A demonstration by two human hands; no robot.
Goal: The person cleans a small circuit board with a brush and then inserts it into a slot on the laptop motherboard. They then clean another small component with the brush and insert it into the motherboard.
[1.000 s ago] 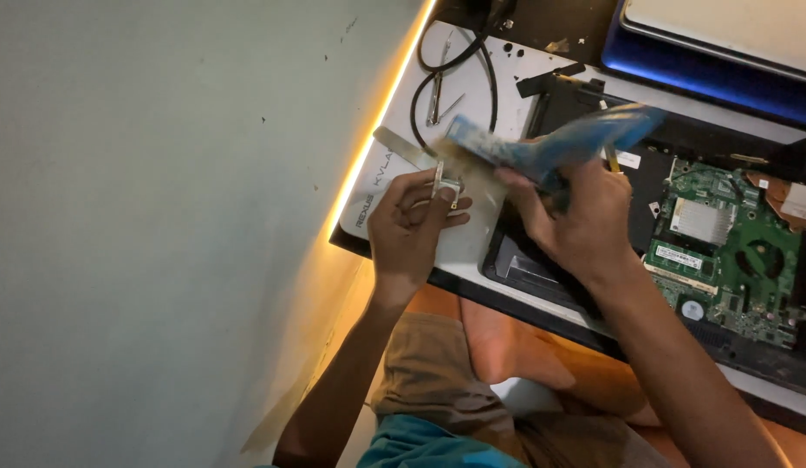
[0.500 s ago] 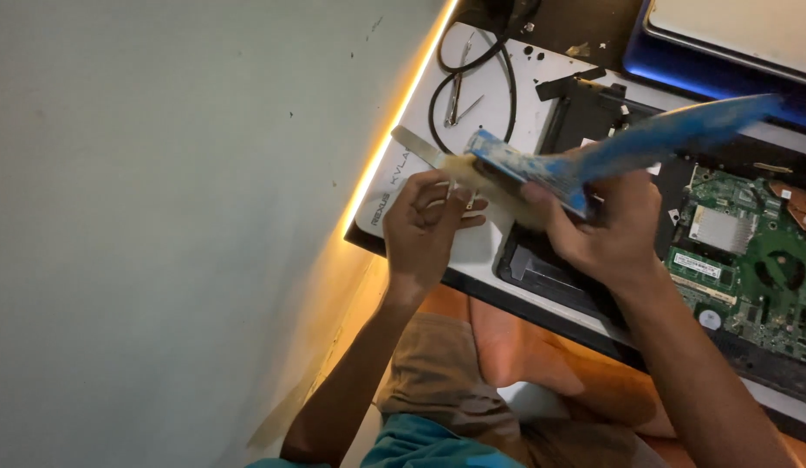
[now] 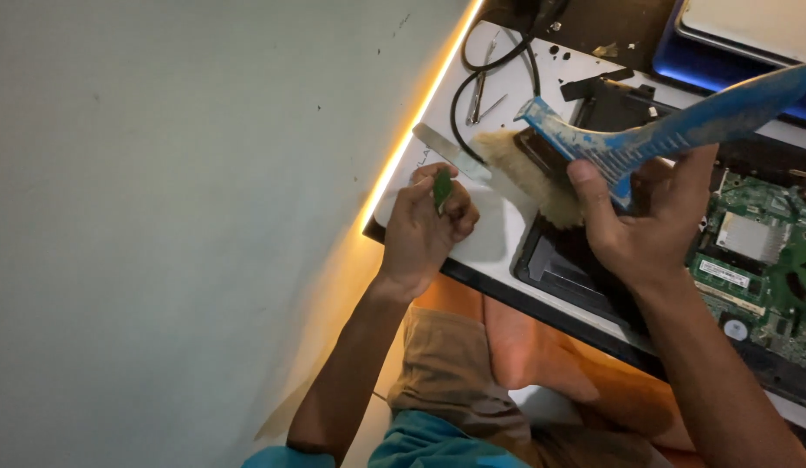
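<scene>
Left hand (image 3: 429, 230) was pinched shut on a small green chip (image 3: 442, 188), held edge-up between thumb and fingertips, above the white mat (image 3: 494, 243). Right hand (image 3: 650, 221) was clamped round the blue handle of a brush (image 3: 646, 139); its pale bristles (image 3: 529, 173) pointed toward the left hand, just beside the chip, contact not discernible. Open laptop (image 3: 585, 269) lay under the right hand, green board (image 3: 758, 260) to its right. Tweezers (image 3: 479, 91) and black cable (image 3: 498, 69) lay beyond the left hand, near the wall (image 3: 186, 199)
</scene>
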